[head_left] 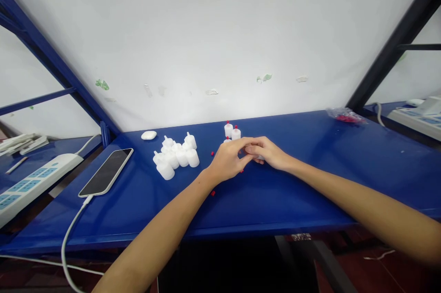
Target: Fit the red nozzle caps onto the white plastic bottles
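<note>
My left hand (227, 160) and my right hand (270, 153) meet over the blue table, fingers closed round a small white dropper bottle (261, 157). Only a sliver of the bottle shows; its top is hidden by my fingers. Just behind my left hand, white bottles with red caps (236, 134) stand upright. To the left is a cluster of several white bottles (182, 158) with bare nozzles. Loose red caps lie about: one cap (212, 154) left of my left hand, another cap (212, 193) nearer the front edge, and a third cap (241, 171) below my fingers.
A phone (106, 172) on a white charging cable lies at the left, with a white rounded case (149, 135) behind it. At the back right rests a clear bag (346, 116) of red pieces. A power strip (32, 185) and blue frame posts (58, 49) flank the table (310, 192).
</note>
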`<act>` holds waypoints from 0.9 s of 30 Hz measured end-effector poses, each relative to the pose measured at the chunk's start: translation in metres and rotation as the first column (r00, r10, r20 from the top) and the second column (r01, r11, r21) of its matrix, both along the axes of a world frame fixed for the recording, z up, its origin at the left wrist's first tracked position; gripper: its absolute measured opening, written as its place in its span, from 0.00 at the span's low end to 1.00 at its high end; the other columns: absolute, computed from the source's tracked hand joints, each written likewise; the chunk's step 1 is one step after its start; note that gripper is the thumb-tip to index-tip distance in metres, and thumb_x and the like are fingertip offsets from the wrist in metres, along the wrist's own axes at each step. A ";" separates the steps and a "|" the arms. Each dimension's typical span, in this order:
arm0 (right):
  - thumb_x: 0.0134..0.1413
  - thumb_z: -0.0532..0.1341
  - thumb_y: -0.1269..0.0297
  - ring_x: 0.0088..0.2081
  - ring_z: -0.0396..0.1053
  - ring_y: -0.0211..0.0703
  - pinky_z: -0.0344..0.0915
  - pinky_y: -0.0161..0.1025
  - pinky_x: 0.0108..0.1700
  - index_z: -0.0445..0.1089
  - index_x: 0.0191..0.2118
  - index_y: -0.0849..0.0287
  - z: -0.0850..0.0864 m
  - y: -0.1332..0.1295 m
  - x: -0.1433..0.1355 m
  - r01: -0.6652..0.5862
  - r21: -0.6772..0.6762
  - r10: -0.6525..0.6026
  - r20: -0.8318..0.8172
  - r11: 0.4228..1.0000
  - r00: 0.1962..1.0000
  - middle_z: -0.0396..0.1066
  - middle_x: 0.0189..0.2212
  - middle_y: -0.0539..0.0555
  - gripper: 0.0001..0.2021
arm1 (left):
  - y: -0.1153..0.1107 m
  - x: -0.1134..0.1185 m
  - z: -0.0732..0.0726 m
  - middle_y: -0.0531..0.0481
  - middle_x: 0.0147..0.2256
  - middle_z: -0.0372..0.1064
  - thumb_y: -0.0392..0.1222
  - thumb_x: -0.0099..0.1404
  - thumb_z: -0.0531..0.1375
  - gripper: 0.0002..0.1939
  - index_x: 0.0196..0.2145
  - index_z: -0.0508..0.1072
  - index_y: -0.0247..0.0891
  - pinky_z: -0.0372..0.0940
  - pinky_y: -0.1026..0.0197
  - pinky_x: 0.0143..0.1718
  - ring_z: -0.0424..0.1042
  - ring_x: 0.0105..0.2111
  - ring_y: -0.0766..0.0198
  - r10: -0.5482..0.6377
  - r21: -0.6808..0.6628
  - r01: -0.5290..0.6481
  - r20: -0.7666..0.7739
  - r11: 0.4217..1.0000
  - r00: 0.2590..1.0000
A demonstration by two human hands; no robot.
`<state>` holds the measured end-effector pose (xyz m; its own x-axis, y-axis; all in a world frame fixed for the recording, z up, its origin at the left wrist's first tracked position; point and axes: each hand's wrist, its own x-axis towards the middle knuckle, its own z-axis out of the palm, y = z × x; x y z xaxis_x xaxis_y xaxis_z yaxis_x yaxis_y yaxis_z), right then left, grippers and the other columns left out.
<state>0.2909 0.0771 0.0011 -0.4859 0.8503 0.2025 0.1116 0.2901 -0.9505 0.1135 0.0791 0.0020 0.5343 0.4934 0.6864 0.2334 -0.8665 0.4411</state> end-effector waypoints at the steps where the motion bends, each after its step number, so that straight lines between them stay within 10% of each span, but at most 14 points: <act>1: 0.57 0.58 0.53 0.18 0.53 0.33 0.51 0.34 0.21 0.70 0.32 0.60 0.000 0.000 0.000 0.013 0.006 -0.013 0.007 1.000 1.000 0.57 0.18 0.45 0.14 | 0.000 0.000 -0.001 0.48 0.43 0.78 0.34 0.66 0.60 0.15 0.50 0.73 0.39 0.69 0.61 0.42 0.77 0.38 0.63 0.002 -0.005 -0.002 -0.005 1.000 1.000; 17: 0.60 0.55 0.53 0.22 0.58 0.35 0.55 0.34 0.23 0.60 0.37 0.55 -0.001 0.003 0.000 0.209 0.027 -0.209 0.009 0.978 0.978 0.60 0.22 0.44 0.11 | 0.006 0.007 -0.002 0.49 0.38 0.76 0.31 0.64 0.59 0.13 0.46 0.75 0.38 0.68 0.65 0.35 0.73 0.32 0.67 0.057 -0.174 -0.032 0.144 0.984 0.988; 22: 0.61 0.52 0.56 0.25 0.61 0.39 0.58 0.36 0.28 0.59 0.44 0.52 -0.005 0.008 0.008 0.281 0.081 -0.291 0.152 0.956 0.945 0.61 0.24 0.44 0.09 | 0.026 -0.014 0.006 0.50 0.37 0.73 0.36 0.67 0.59 0.11 0.47 0.73 0.39 0.65 0.67 0.29 0.71 0.28 0.69 0.374 -0.258 -0.315 0.224 0.913 0.900; 27: 0.48 0.55 0.68 0.30 0.63 0.39 0.60 0.38 0.34 0.60 0.43 0.54 -0.008 0.012 0.011 0.252 0.159 -0.285 0.242 0.955 0.927 0.64 0.31 0.47 0.14 | 0.047 -0.038 0.003 0.52 0.37 0.74 0.33 0.66 0.59 0.12 0.47 0.72 0.40 0.66 0.62 0.36 0.69 0.28 0.67 0.491 -0.060 -0.490 -0.008 0.870 0.871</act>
<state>0.3018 0.0896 -0.0069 -0.2924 0.9327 0.2109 0.4394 0.3269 -0.8367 0.0754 0.1258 0.0055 0.2083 0.7299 0.6510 0.6183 -0.6140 0.4907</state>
